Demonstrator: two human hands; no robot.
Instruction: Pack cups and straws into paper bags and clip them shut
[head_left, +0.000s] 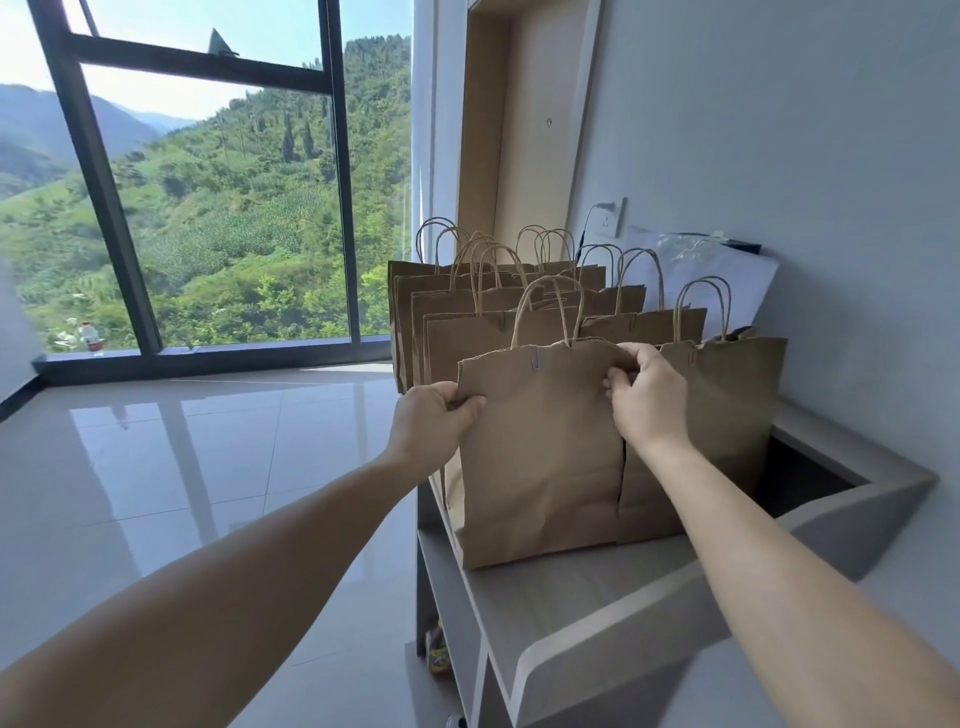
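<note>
Both hands grip the front paper bag (540, 457) upright on the worktop (597, 587): left hand (434, 415) pinching its left edge, right hand (647, 395) its top rim. More bags (498, 312) stand behind them; contents hidden.

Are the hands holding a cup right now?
No, the left hand grips the front paper bag at its left edge and the right hand pinches its top edge.
</note>
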